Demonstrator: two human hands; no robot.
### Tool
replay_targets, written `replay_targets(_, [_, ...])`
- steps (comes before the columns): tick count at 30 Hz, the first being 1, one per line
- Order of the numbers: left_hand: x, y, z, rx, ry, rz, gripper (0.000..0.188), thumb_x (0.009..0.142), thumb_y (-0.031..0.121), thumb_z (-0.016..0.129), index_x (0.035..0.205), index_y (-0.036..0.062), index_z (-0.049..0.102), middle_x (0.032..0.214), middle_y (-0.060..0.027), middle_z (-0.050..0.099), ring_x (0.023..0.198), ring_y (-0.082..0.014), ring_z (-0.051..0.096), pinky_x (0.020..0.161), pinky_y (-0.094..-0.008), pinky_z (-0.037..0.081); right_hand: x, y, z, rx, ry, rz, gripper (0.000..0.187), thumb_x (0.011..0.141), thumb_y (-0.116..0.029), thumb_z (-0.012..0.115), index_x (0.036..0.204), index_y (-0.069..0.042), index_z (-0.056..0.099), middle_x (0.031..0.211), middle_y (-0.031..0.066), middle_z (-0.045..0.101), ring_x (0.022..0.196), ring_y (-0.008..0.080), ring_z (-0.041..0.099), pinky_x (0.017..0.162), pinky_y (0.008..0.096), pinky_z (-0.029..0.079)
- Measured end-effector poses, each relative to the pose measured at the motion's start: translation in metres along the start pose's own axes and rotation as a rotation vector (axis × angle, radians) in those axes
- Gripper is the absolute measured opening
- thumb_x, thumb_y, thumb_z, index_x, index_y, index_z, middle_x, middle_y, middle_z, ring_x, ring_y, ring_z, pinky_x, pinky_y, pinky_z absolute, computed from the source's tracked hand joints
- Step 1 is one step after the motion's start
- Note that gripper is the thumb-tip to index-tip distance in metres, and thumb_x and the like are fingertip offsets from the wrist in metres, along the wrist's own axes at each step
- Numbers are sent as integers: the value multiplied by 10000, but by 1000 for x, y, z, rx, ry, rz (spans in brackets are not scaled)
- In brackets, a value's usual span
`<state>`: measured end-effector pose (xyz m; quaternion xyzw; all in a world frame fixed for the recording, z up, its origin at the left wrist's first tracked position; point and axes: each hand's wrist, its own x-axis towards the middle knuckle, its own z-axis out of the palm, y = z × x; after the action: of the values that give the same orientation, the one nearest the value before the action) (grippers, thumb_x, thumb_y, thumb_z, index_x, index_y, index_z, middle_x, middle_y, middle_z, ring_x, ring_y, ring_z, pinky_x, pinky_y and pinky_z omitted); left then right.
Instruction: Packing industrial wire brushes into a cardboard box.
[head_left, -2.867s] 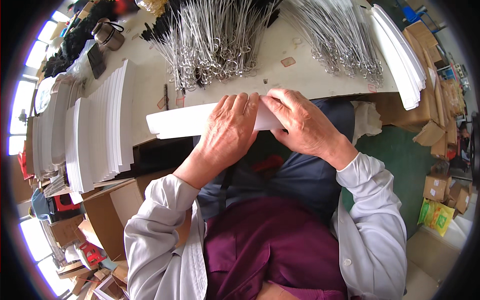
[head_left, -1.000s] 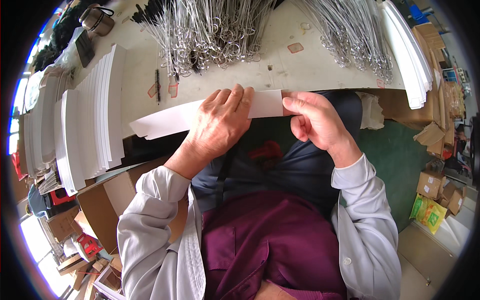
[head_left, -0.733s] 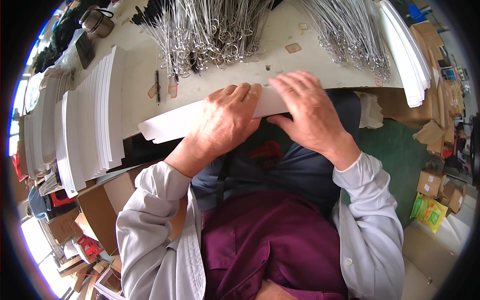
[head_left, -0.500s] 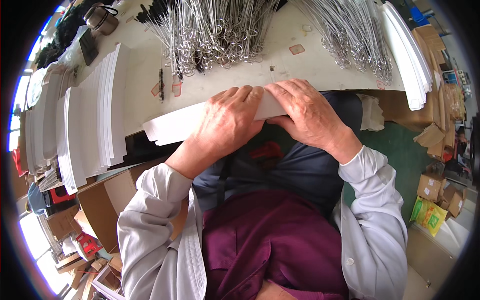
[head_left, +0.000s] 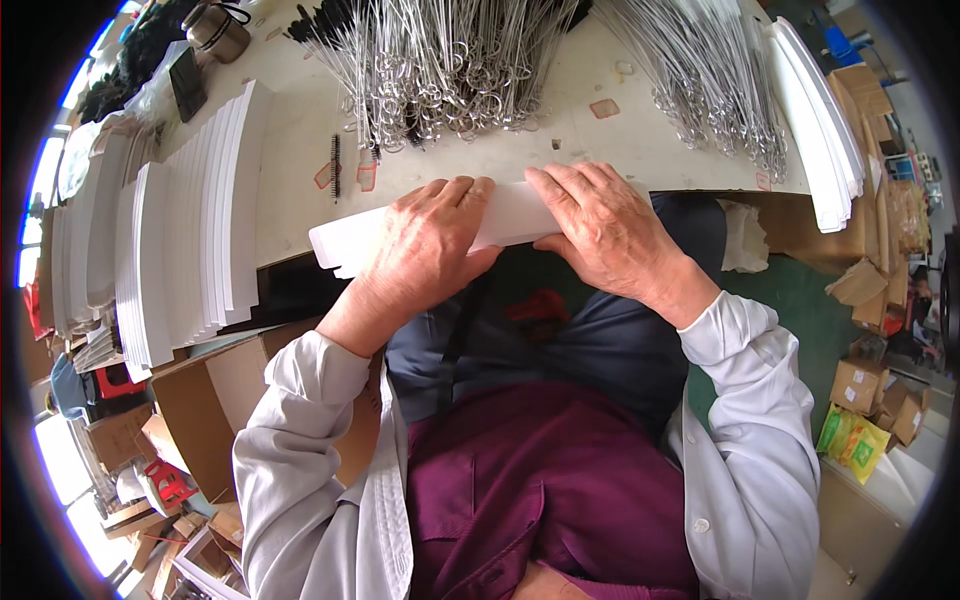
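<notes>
A long, narrow white cardboard box [head_left: 510, 210] lies along the table's near edge. My left hand [head_left: 428, 232] closes over its left part, thumb on the near side and fingers across the top. Further right, my right hand [head_left: 605, 222] grips the other end the same way, fingertips on the upper face. A gap between the hands shows the white card. The flaps at its left end stick out past my left hand. Beyond it, a big bundle of wire brushes with ring handles [head_left: 450, 85] lies on the table, and a small black-bristled brush [head_left: 336, 168] sits to the left.
Stacks of flat white boxes [head_left: 215, 210] stand on the left, with another stack [head_left: 815, 125] at the right edge. More ringed wires [head_left: 715, 100] lie at the back right. A metal flask [head_left: 215, 33] stands far left. An open brown carton [head_left: 200, 420] is below the table.
My left hand has shifted slightly left along the white box, widening the gap between my hands. The box's left end now sits a little higher and further right.
</notes>
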<state>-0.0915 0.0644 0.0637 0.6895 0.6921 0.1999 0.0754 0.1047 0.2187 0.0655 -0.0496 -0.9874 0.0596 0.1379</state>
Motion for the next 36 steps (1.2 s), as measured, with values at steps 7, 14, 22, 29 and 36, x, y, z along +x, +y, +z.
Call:
replay_targets(7, [-3, -10, -11, 61, 100, 31, 680, 785, 259, 842, 1339, -28, 572, 1257, -209, 650, 1148, -389, 633, 963, -483, 513, 7, 12, -4, 19, 29, -2, 633, 845, -229, 795, 1362, 51, 564, 1277, 186, 639, 1150, 335, 611, 1042, 438, 479])
replay_targets(14, [15, -20, 6, 84, 138, -5, 652, 828, 270, 816, 1347, -36, 569, 1263, -212, 652, 1139, -392, 643, 971, -475, 512, 20, 42, 12, 34, 76, -22, 578, 845, -217, 794, 1332, 31, 607, 1266, 141, 666, 1145, 312, 626, 1036, 416, 498])
replay_targets(22, [26, -16, 15, 80, 186, -34, 568, 869, 253, 778, 1310, -52, 594, 1240, -224, 670, 1151, -393, 643, 961, -482, 521, 21, 54, 22, 71, 109, 9, 566, 837, -194, 802, 1344, -12, 629, 1307, 112, 665, 1172, 302, 617, 1043, 395, 504])
replay_targets(29, [13, -9, 34, 171, 290, -54, 621, 884, 302, 761, 1358, -56, 580, 1293, -238, 646, 1205, -411, 611, 1032, -490, 495, 12, 46, 24, 43, 42, 38, 616, 898, -265, 744, 1427, -8, 560, 1408, 127, 601, 1290, 310, 545, 1129, 408, 439])
replay_targets(36, [0, -3, 53, 246, 283, -42, 709, 858, 346, 777, 1390, -64, 554, 1397, -238, 588, 1289, -408, 555, 1128, -513, 421, -1, 21, 34, 23, -6, 68, 785, 884, -337, 751, 1513, 13, 436, 1549, 175, 469, 1455, 343, 419, 1237, 456, 320])
